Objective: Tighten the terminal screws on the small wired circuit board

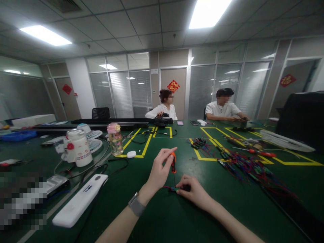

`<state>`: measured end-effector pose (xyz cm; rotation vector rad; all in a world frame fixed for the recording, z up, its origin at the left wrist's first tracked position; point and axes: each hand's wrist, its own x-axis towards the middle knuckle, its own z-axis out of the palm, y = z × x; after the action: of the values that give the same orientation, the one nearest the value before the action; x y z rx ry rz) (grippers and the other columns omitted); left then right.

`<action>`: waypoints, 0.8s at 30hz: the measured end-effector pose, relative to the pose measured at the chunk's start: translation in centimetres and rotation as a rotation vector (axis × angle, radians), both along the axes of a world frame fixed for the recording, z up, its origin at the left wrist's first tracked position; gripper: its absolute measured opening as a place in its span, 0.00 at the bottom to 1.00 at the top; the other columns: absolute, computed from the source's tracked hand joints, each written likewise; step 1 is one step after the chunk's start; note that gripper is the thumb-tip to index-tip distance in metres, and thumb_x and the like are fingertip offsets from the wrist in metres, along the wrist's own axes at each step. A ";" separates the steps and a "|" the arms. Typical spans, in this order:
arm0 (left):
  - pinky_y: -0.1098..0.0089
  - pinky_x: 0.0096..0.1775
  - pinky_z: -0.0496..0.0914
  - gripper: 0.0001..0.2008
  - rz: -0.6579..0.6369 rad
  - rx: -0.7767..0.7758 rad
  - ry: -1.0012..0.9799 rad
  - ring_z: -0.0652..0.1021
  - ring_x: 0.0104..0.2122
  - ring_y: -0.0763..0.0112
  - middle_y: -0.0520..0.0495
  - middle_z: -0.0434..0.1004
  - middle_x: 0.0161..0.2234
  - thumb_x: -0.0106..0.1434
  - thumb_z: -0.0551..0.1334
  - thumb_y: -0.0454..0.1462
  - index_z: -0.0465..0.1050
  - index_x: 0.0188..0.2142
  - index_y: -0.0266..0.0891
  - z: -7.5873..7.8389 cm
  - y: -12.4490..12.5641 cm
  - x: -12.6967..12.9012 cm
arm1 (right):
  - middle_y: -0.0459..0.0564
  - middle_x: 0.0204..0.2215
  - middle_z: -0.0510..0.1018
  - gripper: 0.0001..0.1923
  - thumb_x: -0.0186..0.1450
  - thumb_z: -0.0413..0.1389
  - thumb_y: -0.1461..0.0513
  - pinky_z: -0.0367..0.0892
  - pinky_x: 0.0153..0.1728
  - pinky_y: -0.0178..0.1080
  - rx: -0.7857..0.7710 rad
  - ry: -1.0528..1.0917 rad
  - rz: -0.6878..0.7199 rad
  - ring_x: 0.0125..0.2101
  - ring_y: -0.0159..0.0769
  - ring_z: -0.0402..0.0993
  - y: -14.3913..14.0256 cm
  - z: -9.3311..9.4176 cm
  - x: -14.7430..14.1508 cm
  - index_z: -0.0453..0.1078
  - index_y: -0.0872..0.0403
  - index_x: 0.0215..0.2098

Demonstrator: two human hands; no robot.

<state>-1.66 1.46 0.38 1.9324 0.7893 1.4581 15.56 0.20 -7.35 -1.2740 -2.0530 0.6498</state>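
Observation:
My left hand (159,170) grips a small orange-handled screwdriver (173,162) held upright, tip pointing down. My right hand (193,192) presses a small dark circuit piece with red and blue wires (173,189) against the green table (157,216). The screwdriver tip hovers just above that piece. A grey watch sits on my left wrist.
A pile of wired parts (243,165) and a red-handled screwdriver (263,153) lie to the right. On the left stand a white mug (77,148), a pink-capped bottle (115,138), a fan and a white power strip (79,200). Two people sit at the far side.

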 end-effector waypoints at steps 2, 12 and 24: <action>0.67 0.45 0.71 0.17 -0.085 -0.053 -0.045 0.76 0.41 0.69 0.44 0.72 0.45 0.69 0.53 0.39 0.70 0.54 0.41 0.0 0.1 0.0 | 0.49 0.30 0.75 0.04 0.57 0.61 0.64 0.62 0.37 0.37 0.004 -0.002 -0.003 0.33 0.37 0.70 -0.1 0.1 0.0 0.79 0.55 0.30; 0.68 0.43 0.72 0.14 0.089 0.063 0.042 0.75 0.43 0.67 0.44 0.72 0.43 0.67 0.56 0.38 0.74 0.49 0.41 0.3 -0.2 0.0 | 0.49 0.30 0.75 0.05 0.57 0.61 0.64 0.64 0.35 0.36 0.011 0.012 0.013 0.32 0.35 0.70 0.2 -0.3 0.1 0.79 0.54 0.31; 0.65 0.48 0.71 0.15 -0.015 0.011 0.021 0.76 0.46 0.66 0.44 0.71 0.49 0.68 0.55 0.39 0.72 0.52 0.43 0.5 -0.1 -0.2 | 0.47 0.30 0.76 0.04 0.56 0.63 0.63 0.64 0.36 0.35 -0.002 -0.015 -0.036 0.32 0.34 0.71 -0.3 0.7 -0.4 0.79 0.54 0.31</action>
<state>-1.85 1.35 0.88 1.9602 0.7760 1.4385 15.19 -0.07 -6.65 -1.3180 -2.0368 0.6278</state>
